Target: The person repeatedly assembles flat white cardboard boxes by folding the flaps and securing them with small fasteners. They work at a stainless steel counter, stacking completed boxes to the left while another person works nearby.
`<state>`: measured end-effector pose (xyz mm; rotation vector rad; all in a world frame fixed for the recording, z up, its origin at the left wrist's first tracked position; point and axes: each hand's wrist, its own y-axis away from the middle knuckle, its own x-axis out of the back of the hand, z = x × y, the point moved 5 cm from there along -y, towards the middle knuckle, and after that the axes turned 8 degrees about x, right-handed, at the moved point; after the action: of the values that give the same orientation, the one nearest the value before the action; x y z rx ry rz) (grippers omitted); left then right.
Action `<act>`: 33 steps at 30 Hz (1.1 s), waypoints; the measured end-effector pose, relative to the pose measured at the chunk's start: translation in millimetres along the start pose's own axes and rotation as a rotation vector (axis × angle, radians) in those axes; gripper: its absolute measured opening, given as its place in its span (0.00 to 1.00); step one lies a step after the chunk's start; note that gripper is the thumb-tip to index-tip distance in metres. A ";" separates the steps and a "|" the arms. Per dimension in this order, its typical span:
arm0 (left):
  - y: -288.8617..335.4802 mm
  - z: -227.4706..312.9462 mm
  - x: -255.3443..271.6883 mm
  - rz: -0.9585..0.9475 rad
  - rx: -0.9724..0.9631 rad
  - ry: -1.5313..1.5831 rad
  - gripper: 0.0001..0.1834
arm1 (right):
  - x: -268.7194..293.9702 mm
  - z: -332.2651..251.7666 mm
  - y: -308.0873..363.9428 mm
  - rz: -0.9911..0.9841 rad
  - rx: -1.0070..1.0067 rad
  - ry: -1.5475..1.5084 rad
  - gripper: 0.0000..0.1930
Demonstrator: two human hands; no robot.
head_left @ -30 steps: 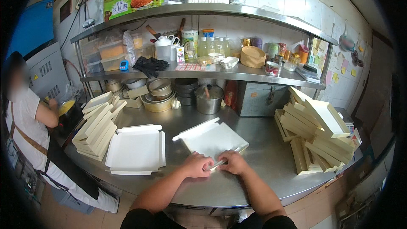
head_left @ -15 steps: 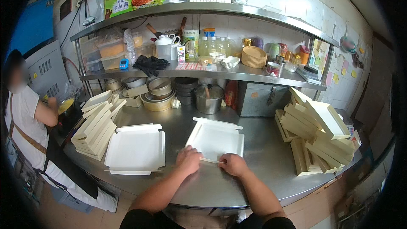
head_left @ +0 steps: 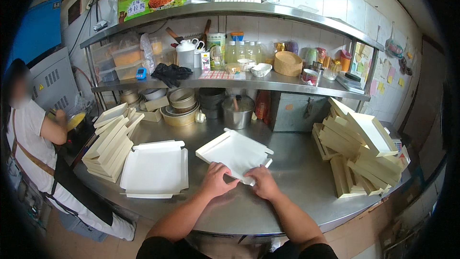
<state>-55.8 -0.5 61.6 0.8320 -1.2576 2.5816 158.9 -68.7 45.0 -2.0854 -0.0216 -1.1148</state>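
A flat white cardboard box blank (head_left: 234, 153) with raised side flaps lies on the steel counter (head_left: 297, 182) right in front of me. My left hand (head_left: 216, 180) grips its near edge, fingers curled over the flap. My right hand (head_left: 261, 182) pinches the near right corner flap, which is bent up. A second white box blank (head_left: 155, 169), unfolded with low rims, rests to the left of my hands.
A stack of folded white boxes (head_left: 111, 141) leans at the left and a bigger pile (head_left: 360, 146) at the right. Metal bowls (head_left: 180, 108) and a pot (head_left: 236, 111) sit under the shelf (head_left: 230, 80). A person in an apron (head_left: 28, 148) stands far left.
The box blank has turned and slid a little between my hands, and both hands have moved to its near edge, folding the right corner flap.
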 end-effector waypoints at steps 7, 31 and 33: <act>5.4 -9.2 -11.8 -0.040 0.071 0.029 0.20 | 12.1 -8.5 -2.6 0.113 0.063 -0.107 0.15; 23.0 8.6 -45.8 -0.420 -0.009 0.093 0.17 | -13.9 10.9 -0.6 -0.168 -0.168 0.069 0.13; 15.9 -3.6 -40.4 -0.358 0.054 0.066 0.15 | -8.1 13.6 -0.1 -0.153 -0.203 -0.048 0.13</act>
<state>-29.3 -3.7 27.2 0.8819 -0.9259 2.3425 163.5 -57.6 34.7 -2.3229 -0.0960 -1.2000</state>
